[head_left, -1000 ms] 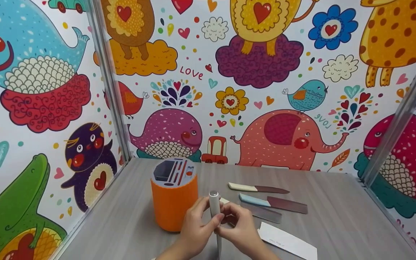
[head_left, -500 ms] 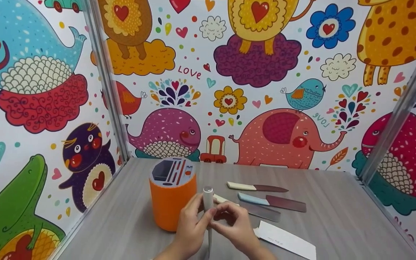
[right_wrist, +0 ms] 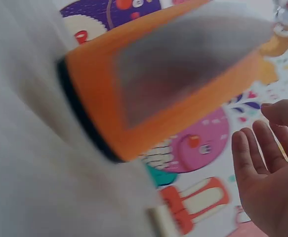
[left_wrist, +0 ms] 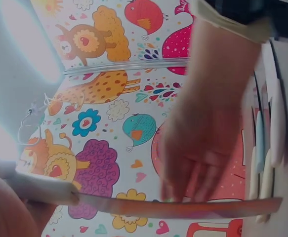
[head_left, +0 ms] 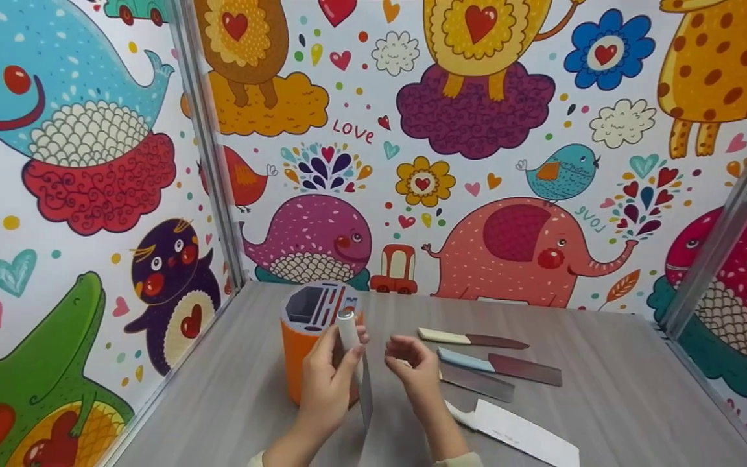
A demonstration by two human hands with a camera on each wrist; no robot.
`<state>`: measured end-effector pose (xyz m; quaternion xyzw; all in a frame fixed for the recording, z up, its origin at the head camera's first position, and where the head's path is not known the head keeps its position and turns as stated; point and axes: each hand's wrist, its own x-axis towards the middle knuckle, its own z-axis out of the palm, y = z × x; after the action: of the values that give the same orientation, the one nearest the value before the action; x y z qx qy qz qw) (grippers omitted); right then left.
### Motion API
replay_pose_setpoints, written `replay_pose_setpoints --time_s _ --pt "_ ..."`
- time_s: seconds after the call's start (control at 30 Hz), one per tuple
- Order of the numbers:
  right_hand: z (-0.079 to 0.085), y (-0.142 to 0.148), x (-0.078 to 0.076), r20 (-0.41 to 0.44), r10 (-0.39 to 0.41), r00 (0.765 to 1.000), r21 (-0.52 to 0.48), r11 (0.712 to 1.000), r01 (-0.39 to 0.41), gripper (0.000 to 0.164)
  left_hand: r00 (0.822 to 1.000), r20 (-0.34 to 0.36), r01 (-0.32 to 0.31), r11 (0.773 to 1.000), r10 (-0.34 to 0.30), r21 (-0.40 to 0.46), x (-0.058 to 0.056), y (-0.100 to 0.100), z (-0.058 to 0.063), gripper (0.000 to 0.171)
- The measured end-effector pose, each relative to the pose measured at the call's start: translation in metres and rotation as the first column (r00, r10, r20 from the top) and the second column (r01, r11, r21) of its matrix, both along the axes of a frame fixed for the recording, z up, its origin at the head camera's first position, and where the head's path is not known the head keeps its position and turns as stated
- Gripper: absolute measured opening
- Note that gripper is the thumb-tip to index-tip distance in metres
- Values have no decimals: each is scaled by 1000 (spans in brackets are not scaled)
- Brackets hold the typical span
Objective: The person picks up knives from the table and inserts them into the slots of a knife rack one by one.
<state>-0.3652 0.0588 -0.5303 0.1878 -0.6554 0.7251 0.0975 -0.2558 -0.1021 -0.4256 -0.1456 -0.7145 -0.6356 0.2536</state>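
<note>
My left hand grips a knife by its pale handle, the butt end up and the blade hanging down. It is beside an orange knife block with a grey slotted top, and partly covers it in the head view. Apart from the knife, my right hand hovers to the right, fingers loosely bent and holding nothing. In the left wrist view the blade crosses in front of the right hand. The right wrist view has the blurred blade in front of the block.
Right of my hands on the grey table lie a cream-handled pointed knife, a blue-handled cleaver, a cleaver with a mostly hidden handle and a white cleaver. Patterned panels stand behind and at both sides.
My right hand has come away from the knife and moved right. The left hand has carried the knife left and up, nearer the block. The head view has shifted slightly.
</note>
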Motion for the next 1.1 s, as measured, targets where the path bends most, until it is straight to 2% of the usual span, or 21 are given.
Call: replay_pose_setpoints --time_s 0.1,0.2,0.33,0.47,0.7,0.97,1.1 --pt "-20 -10 -7 21 47 999 56 997 -48 47 1000 12 14 999 -15 46 -1 -6 4 41" --pt "-33 -13 -12 40 116 992 104 987 -120 55 1000 2 -3 998 3 61 -5 -7 9 40" --pt "-41 -17 -17 49 229 972 129 964 -233 67 998 -34 -52 998 53 38 -9 -9 18 39" --pt "-46 -21 -23 34 289 957 140 946 -291 78 994 -88 -70 997 72 28 -13 -13 31 37" --pt "-50 -27 -22 7 311 950 163 937 -308 89 974 -207 -99 995 94 -13 -22 -20 59 38" --pt "-49 -40 -14 64 310 949 243 917 -316 109 970 -232 -86 996 77 -29 -21 -24 86 37" --pt "-49 -47 -11 83 284 955 289 911 -296 112 960 -264 -102 995 93 -22 -21 -25 98 37"
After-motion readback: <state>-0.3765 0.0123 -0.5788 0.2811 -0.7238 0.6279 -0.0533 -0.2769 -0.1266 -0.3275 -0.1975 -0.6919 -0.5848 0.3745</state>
